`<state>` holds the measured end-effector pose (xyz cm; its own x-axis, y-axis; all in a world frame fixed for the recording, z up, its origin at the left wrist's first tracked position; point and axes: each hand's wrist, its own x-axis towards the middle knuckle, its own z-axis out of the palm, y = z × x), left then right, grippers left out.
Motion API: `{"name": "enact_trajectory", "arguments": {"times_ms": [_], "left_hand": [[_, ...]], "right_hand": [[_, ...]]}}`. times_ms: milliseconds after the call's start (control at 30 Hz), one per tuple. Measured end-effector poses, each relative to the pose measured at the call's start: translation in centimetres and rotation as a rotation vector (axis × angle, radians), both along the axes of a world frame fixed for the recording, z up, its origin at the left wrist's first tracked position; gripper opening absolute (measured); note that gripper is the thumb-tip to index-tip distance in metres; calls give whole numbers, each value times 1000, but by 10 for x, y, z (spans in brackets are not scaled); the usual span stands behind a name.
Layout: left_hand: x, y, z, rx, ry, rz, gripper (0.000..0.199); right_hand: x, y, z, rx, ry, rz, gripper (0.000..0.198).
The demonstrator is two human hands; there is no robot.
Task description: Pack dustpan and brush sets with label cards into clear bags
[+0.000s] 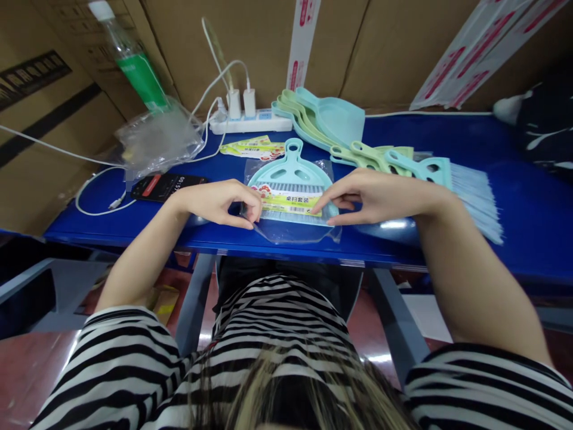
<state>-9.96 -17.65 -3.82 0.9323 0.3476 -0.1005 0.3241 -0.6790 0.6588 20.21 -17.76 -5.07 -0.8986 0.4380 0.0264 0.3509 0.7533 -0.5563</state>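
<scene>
A light-blue dustpan (292, 173) lies flat on the table inside a clear plastic bag (295, 236), its handle pointing away from me. Over it rests a small brush with grey-blue bristles, partly covered by a yellow-and-white printed label card (286, 200). At the bag's left edge, my left hand (226, 203) is closed, thumb and forefinger pinching the film. My right hand (373, 194) is on the other side, forefinger stretched onto the label's right end and thumb a little apart near the bag's edge. Its remaining fingers are curled and partly hidden.
Green and blue dustpans (335, 116) are stacked behind, with several hand brushes (472, 191) to the right. More label cards (253, 148) lie near a power strip (255, 123). On the left are a phone (168, 187), white cables, crumpled plastic (161, 140) and a bottle (138, 74). Cardboard boxes (259, 48) stand behind.
</scene>
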Motion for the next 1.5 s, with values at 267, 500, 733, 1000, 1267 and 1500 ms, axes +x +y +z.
{"name": "enact_trajectory", "arguments": {"times_ms": [267, 500, 733, 1000, 1267, 1500], "left_hand": [[-6, -2, 6, 165, 20, 122, 17], [-3, 0, 4, 76, 66, 187, 17], [-3, 0, 1, 157, 34, 218, 14], [-5, 4, -4, 152, 37, 164, 24], [-4, 5, -2, 153, 13, 129, 28], [-1, 2, 0, 150, 37, 153, 29]], "right_hand": [[5, -2, 6, -59, -70, -25, 45], [-4, -16, 7, 21, -90, -100, 57], [-10, -21, 1, 88, -62, -32, 24], [-18, -20, 2, 82, -60, -38, 18], [-17, -18, 5, 34, -39, -132, 19], [-16, -14, 5, 56, -25, -194, 25]]}}
